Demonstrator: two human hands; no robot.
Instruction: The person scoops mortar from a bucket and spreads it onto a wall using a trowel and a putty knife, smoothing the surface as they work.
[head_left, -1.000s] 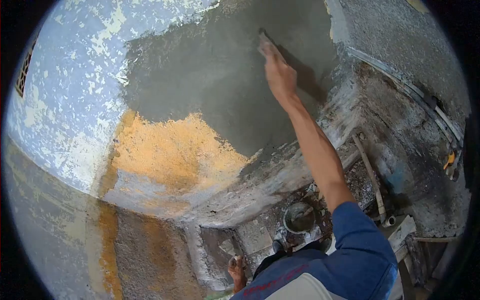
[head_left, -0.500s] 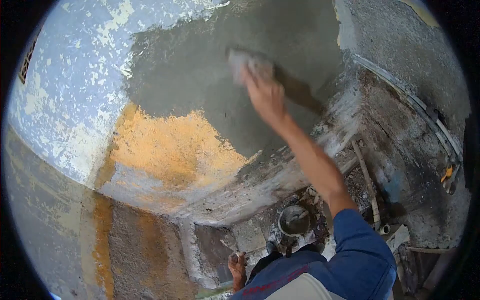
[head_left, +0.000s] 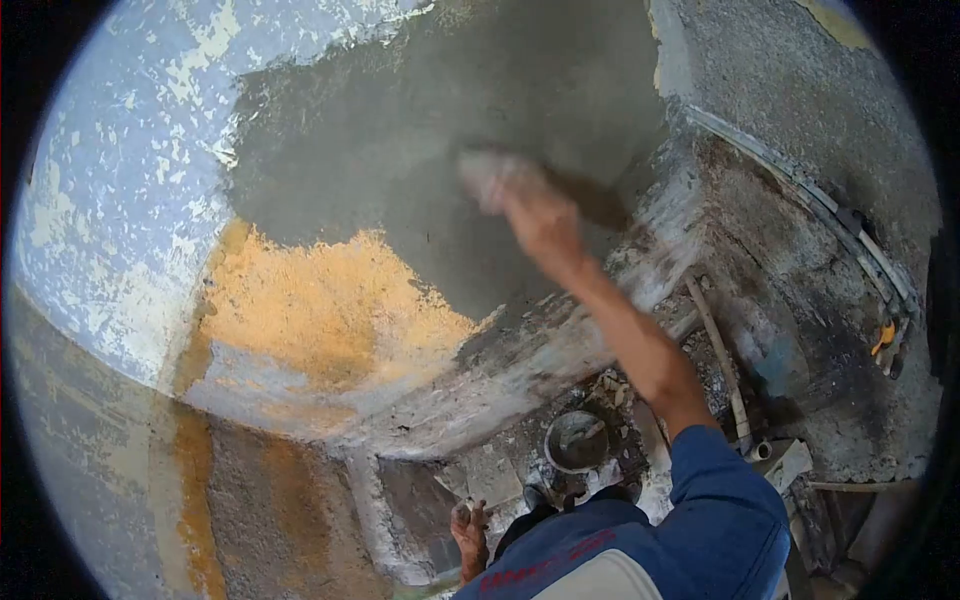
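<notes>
My right hand (head_left: 545, 222) is stretched out against the wall, its fingers closed round a pale rectangular block (head_left: 484, 176). Motion blurs both, so I cannot tell whether the block is a sponge or a float. It lies over a broad patch of damp grey mortar (head_left: 350, 150). Below the patch's lower edge shows bare orange wall (head_left: 300, 305), and flaking pale blue paint (head_left: 110, 200) borders it on the left. My left hand (head_left: 468, 530) hangs low beside my body, smeared with mortar, its fingers apart and nothing visible in them.
A round bucket (head_left: 577, 441) with grey contents stands on the rubble-strewn floor near my feet. Grey pipes (head_left: 800, 180) run along the right-hand wall, with an orange-handled tool (head_left: 884, 338) at their lower end. A long pole (head_left: 722, 365) leans nearby.
My right hand and the block have moved slightly down the wall over the mortar. The view has shifted a little to the right. My left hand still hangs low.
</notes>
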